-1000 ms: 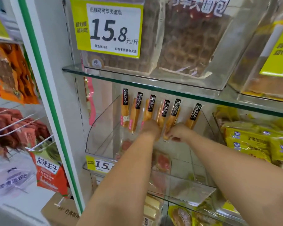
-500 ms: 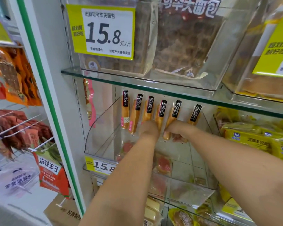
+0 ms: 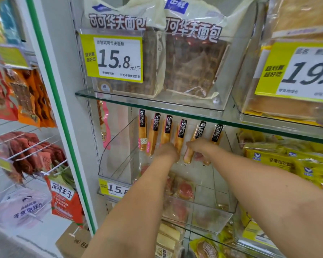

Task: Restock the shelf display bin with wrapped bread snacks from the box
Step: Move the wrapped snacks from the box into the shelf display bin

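Note:
Several wrapped bread snacks (image 3: 153, 135) with black label tops stand upright in a row at the back of the clear shelf display bin (image 3: 116, 161). My left hand (image 3: 166, 152) reaches deep into the bin, its fingers closed around the lower ends of the middle snacks. Beside it, my right hand (image 3: 199, 148) grips the lower part of a snack toward the right of the row (image 3: 188, 155). A corner of the cardboard box (image 3: 71, 243) shows on the floor at lower left.
A glass shelf (image 3: 157, 103) just above the bin carries bagged waffle bread (image 3: 190, 58) and a 15.8 price tag (image 3: 116, 58). Yellow snack packs (image 3: 280, 161) fill the neighbouring bin on the right. Hanging snack bags (image 3: 26, 101) sit left of the green-edged upright (image 3: 58, 108).
The camera has tilted upward and moved closer. Both hands stay at the row of snacks, shifting the right-hand ones slightly.

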